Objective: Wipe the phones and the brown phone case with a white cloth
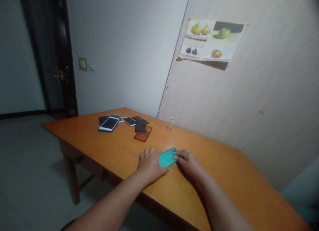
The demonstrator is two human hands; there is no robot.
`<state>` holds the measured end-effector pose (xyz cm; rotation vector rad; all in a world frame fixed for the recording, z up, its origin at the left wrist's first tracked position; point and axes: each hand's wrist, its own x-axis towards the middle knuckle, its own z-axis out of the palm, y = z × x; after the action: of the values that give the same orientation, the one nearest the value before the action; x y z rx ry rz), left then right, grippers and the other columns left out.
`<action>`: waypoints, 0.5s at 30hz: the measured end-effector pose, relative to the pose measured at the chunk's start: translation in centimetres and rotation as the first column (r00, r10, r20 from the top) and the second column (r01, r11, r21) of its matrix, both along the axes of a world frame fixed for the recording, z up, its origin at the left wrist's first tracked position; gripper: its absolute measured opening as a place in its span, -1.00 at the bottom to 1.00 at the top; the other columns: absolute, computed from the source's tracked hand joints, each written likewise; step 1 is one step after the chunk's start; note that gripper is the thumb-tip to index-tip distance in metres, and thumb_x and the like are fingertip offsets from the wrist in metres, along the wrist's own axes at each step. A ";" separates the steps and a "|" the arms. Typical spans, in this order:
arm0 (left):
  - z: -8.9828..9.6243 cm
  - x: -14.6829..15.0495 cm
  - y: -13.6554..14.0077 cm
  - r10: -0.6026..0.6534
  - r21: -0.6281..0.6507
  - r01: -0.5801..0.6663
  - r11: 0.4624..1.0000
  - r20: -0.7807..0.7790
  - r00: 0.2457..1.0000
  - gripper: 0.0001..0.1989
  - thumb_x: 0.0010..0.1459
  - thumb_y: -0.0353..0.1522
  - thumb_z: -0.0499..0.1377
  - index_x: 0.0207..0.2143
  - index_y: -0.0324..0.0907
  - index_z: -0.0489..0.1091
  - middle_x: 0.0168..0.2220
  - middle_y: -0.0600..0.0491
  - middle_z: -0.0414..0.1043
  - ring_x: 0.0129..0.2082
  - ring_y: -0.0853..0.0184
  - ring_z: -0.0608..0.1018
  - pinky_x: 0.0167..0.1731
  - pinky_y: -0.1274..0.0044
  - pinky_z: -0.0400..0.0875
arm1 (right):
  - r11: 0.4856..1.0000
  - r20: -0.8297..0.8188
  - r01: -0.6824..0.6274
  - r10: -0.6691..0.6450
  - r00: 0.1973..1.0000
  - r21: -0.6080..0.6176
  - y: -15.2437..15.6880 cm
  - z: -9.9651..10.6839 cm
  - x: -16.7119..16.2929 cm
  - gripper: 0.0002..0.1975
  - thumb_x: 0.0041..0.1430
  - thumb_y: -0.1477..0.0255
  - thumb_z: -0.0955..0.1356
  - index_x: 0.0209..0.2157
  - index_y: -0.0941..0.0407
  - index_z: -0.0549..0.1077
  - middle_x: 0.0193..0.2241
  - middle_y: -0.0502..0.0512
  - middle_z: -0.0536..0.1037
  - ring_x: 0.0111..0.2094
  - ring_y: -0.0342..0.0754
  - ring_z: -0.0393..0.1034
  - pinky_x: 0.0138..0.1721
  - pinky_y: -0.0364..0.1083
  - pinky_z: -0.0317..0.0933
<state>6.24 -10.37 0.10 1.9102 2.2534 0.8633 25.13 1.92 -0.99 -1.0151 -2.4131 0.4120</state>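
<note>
A teal phone point(167, 158), or a phone in a teal case, lies back side up on the wooden table, its dark camera block at the far right corner. My left hand point(150, 164) grips its left end, with the thumb along the near edge and fingers at the far side. In the closed fingers of my right hand point(188, 161) is a small crumpled greyish-white piece point(175, 156), perhaps a wipe or cloth. That piece touches the phone's back near the right end. Its exact kind is too small to make out.
Several phones, including a blue-edged one point(109, 124), lie at the table's far left. Beside them rests a translucent brown phone case point(143, 133). A small clear pump bottle point(169, 125) stands near the wall. The wooden table point(119, 154) has its near edge below my forearms.
</note>
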 end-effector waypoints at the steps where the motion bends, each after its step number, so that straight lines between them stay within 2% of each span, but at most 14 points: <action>1: 0.0 0.0 0.0 -0.002 0.003 0.002 1.000 0.003 1.000 -0.53 -0.14 -0.05 0.29 -0.21 -0.13 0.50 -0.15 -0.18 0.40 -0.07 -0.10 0.39 -0.13 0.28 0.17 | 1.000 0.012 -0.020 0.020 1.000 0.001 0.0 0.1 0.1 -0.75 0.18 0.50 0.29 -0.26 0.06 0.62 -0.21 0.08 0.63 -0.13 -0.01 0.46 -0.06 -0.11 0.25; 3: -0.2 0.0 0.1 -0.003 0.007 0.003 1.000 -0.006 1.000 -0.55 -0.12 -0.09 0.27 -0.18 -0.13 0.48 -0.14 -0.17 0.40 -0.07 -0.08 0.39 -0.13 0.29 0.18 | 1.000 0.021 0.008 -0.008 1.000 0.015 0.2 0.1 0.3 -0.73 0.18 0.50 0.28 -0.21 0.07 0.61 -0.17 0.09 0.64 -0.11 0.00 0.47 -0.04 -0.10 0.26; 5: -0.3 -0.1 0.1 -0.005 -0.003 0.005 1.000 -0.034 0.999 -0.56 -0.10 -0.12 0.25 -0.15 -0.11 0.44 -0.12 -0.14 0.40 -0.06 -0.03 0.39 -0.11 0.30 0.20 | 0.995 0.020 0.091 -0.091 0.996 0.032 0.4 0.1 0.5 -0.71 0.21 0.47 0.27 -0.15 0.11 0.59 -0.17 0.14 0.63 -0.13 0.02 0.47 -0.08 -0.07 0.28; 8: -0.2 -0.1 0.0 -0.021 -0.028 0.019 0.999 -0.076 0.997 -0.57 -0.06 -0.15 0.22 -0.12 -0.10 0.39 -0.09 -0.09 0.40 -0.04 0.02 0.40 -0.10 0.32 0.23 | 0.985 0.036 0.166 -0.168 0.985 0.051 0.0 0.1 0.3 -0.72 0.21 0.46 0.26 -0.16 0.13 0.58 -0.24 0.17 0.63 -0.18 0.05 0.47 -0.13 -0.04 0.29; 9: -0.1 -0.1 0.0 -0.026 -0.032 0.024 0.999 -0.082 0.996 -0.58 -0.05 -0.15 0.21 -0.11 -0.09 0.38 -0.09 -0.08 0.39 -0.04 0.03 0.40 -0.09 0.32 0.24 | 0.986 0.049 0.155 -0.158 0.986 0.055 -0.5 0.1 0.1 -0.72 0.21 0.46 0.26 -0.18 0.11 0.59 -0.24 0.15 0.63 -0.17 0.05 0.47 -0.11 -0.04 0.28; 11: 0.0 -0.2 -0.1 -0.034 -0.036 0.031 0.999 -0.080 0.996 -0.60 -0.01 -0.14 0.19 -0.12 -0.09 0.36 -0.10 -0.08 0.39 -0.04 0.05 0.41 -0.09 0.32 0.26 | 0.997 0.096 0.048 -0.053 0.994 0.063 -1.9 0.4 -0.6 -0.72 0.21 0.45 0.28 -0.15 0.05 0.60 -0.17 0.11 0.63 -0.07 0.05 0.45 -0.02 -0.02 0.26; 13: 0.0 -0.2 -0.2 -0.049 -0.032 0.046 0.998 -0.068 0.996 -0.62 0.03 -0.12 0.17 -0.14 -0.10 0.35 -0.11 -0.08 0.39 -0.04 0.05 0.41 -0.09 0.32 0.27 | 0.992 0.162 -0.117 0.107 0.981 0.053 -3.3 0.7 -1.2 -0.67 0.26 0.40 0.27 -0.02 -0.01 0.56 0.00 0.07 0.58 0.10 0.08 0.36 0.13 0.03 0.18; 15: -0.1 -0.3 -0.1 -0.068 -0.017 0.067 0.998 -0.064 0.996 -0.62 0.03 -0.11 0.17 -0.14 -0.10 0.35 -0.12 -0.07 0.40 -0.04 0.05 0.41 -0.09 0.33 0.28 | 0.987 0.224 -0.159 0.150 0.963 0.022 -4.0 1.0 -1.4 -0.61 0.33 0.29 0.23 0.12 -0.05 0.48 0.15 0.03 0.47 0.26 0.13 0.18 0.24 0.12 0.06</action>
<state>5.92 -10.49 -0.02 2.0235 2.2089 0.7845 23.76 -2.09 0.06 -0.8997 -2.7005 0.3161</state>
